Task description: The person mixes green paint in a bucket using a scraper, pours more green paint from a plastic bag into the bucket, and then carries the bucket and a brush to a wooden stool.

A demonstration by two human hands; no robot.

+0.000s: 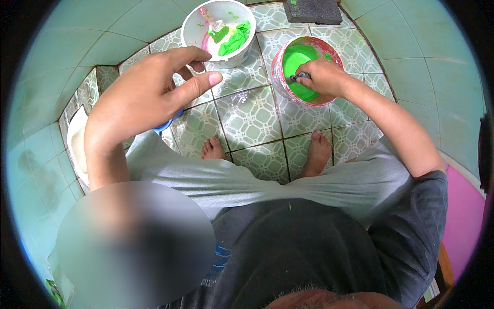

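My right hand (323, 77) reaches over a red-rimmed bucket (275, 72) on the floor. Its fingers are closed round the dark handle (302, 75) of a tool whose working end is hidden. Bright green liquid (298, 58), which looks like paint, fills part of this bucket, and red and green smears coat its inner wall. Raised at the left, my left hand (149, 92) holds nothing; its thumb and fingers are apart. Just beyond it stands a white bucket (191, 31) containing crumpled bright green material (236, 39) and a pink-stained object (208, 19).
Patterned tiles (247, 116) cover the floor, with my bare feet on them. A dark grey block (314, 11) lies at the far wall. Partly hidden under my left hand is a blue object (169, 122). A cream-coloured basin-like thing (77, 136) is at the left, and pale green tiled walls enclose the space.
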